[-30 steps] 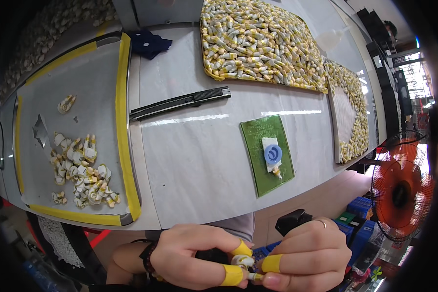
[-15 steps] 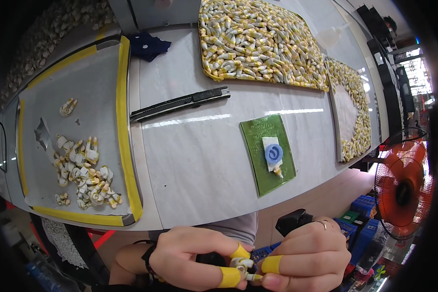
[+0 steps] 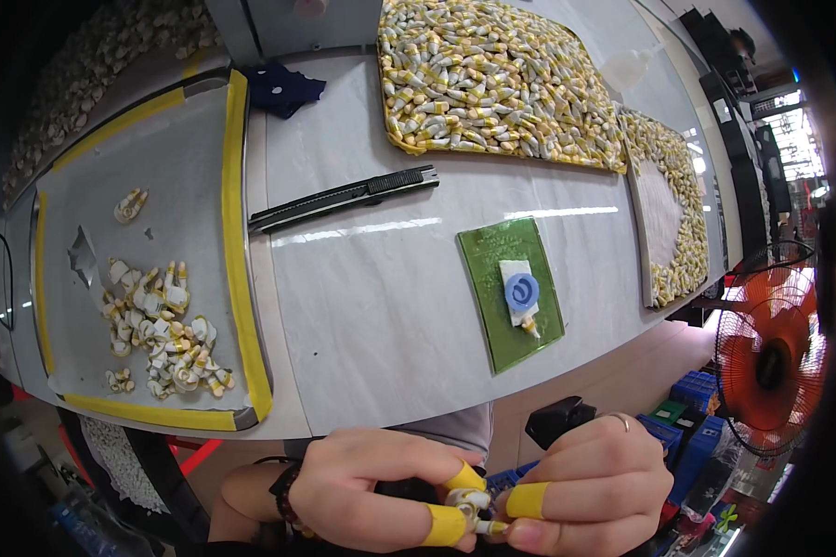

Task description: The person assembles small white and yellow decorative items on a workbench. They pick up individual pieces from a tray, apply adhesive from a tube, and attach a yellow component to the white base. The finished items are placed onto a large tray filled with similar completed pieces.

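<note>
Low in the head view, my left hand [image 3: 367, 487] pinches a small white piece with yellow and gold-brown parts [image 3: 472, 501] between thumb and finger, both wrapped in yellow tape. My right hand [image 3: 594, 483], with tape on one finger and a ring on another, is closed at the piece's slim yellow-tipped end; its fingertips partly cover that tip. Similar pieces [image 3: 163, 339] lie in a loose heap on the yellow-taped tray [image 3: 130, 269] at the left. On the table, a green plate [image 3: 483, 339] bears a blue ring-shaped part [image 3: 522, 292] over a white pad.
A black and silver utility knife [image 3: 344, 200] lies across the table near the tray. Toward the back, a large tray of packed white and yellow pieces [image 3: 502, 84] stands beside another partly filled tray [image 3: 659, 209]. An orange fan [image 3: 771, 343] stands at the right.
Both hands have shifted slightly to the right with the small piece, which has turned a little between the fingers. Things on the table have stayed in place.
</note>
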Demonstrator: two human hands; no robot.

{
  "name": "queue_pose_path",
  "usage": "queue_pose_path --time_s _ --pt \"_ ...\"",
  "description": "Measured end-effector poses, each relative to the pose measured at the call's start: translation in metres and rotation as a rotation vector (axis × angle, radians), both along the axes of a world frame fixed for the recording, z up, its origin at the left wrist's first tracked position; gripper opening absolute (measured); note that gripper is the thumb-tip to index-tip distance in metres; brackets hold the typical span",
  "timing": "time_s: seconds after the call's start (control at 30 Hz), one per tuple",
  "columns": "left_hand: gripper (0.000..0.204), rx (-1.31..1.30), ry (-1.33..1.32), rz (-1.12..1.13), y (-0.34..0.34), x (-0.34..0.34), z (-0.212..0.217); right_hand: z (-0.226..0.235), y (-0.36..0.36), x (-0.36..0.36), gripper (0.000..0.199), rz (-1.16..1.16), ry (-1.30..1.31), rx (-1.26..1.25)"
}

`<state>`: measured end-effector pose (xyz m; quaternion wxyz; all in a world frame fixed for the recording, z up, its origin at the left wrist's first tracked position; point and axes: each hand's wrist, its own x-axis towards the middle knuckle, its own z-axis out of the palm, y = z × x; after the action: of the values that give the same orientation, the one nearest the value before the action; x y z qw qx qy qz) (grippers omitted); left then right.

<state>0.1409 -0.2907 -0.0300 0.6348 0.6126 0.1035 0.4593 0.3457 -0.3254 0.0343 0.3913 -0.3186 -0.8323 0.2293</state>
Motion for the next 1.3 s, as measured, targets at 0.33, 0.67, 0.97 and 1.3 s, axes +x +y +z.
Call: queue_pose_path --time_s 0.33,0.67,0.97,1.3 --pt "0.011 0.117 -0.107 -0.115 0.007 0.0 -0.009 -0.006 0.012 -0.017 0.014 -0.065 0.172 0.193" --pt "0.01 0.151 -0.119 -0.061 0.004 0.001 -0.011 0.004 0.007 -0.01 0.012 -0.048 0.072 0.085" --pt "0.063 -1.056 0.005 -0.449 0.001 -0.011 0.011 -0.01 0.013 -0.014 0.022 -0.159 0.148 -0.1" --pt "0.066 -1.018 0.183 -0.746 -0.002 -0.019 -0.011 -0.005 0.017 -0.002 0.021 -0.092 0.072 -0.267"
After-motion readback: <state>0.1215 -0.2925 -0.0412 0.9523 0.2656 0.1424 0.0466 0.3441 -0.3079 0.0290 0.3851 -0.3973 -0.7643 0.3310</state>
